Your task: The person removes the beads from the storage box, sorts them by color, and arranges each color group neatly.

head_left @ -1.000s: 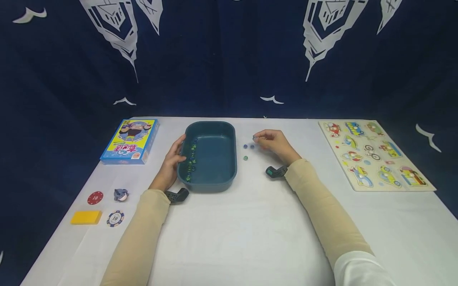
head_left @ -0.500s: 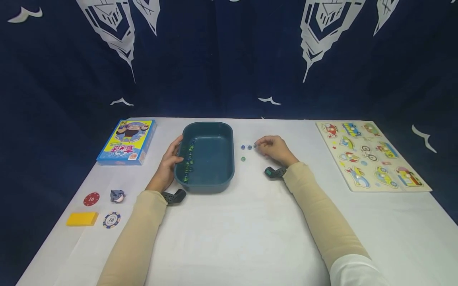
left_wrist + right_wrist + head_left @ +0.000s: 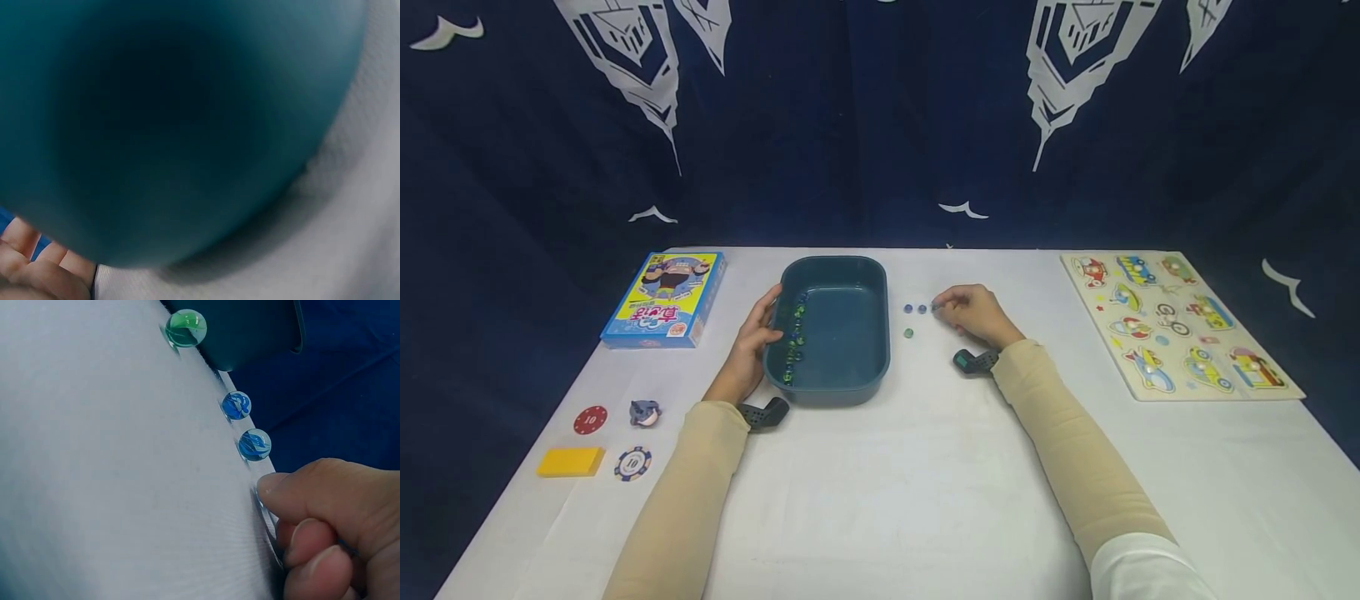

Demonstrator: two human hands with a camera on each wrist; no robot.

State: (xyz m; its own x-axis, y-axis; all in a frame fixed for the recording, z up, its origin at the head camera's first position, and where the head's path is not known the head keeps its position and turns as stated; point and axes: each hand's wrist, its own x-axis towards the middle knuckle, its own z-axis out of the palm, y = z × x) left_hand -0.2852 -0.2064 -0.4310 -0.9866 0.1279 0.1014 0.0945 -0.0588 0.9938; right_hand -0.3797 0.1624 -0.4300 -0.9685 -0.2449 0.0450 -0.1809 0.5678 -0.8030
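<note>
Pinches a glass marble [image 3: 934,307], mostly hidden by the thumb, between thumb and curled fingers of the right hand [image 3: 973,314], low over the white cloth [image 3: 865,500], in line with two blue marbles [image 3: 255,445]. Just nearer, a green marble [image 3: 185,328]. To the left, a teal tray [image 3: 850,333], gripped at its left wall by the left hand [image 3: 741,354]; inside, along that wall, more marbles [image 3: 799,309], green and blue. Farther left, a red chip [image 3: 591,420] and a blue-and-white chip [image 3: 633,463], both marked "10", near a shark figure [image 3: 644,413] and a yellow block [image 3: 570,462]. Beyond, a blue-and-yellow box [image 3: 662,300], its pink characters too blurred to read. At far right, a puzzle board [image 3: 1180,343].
</note>
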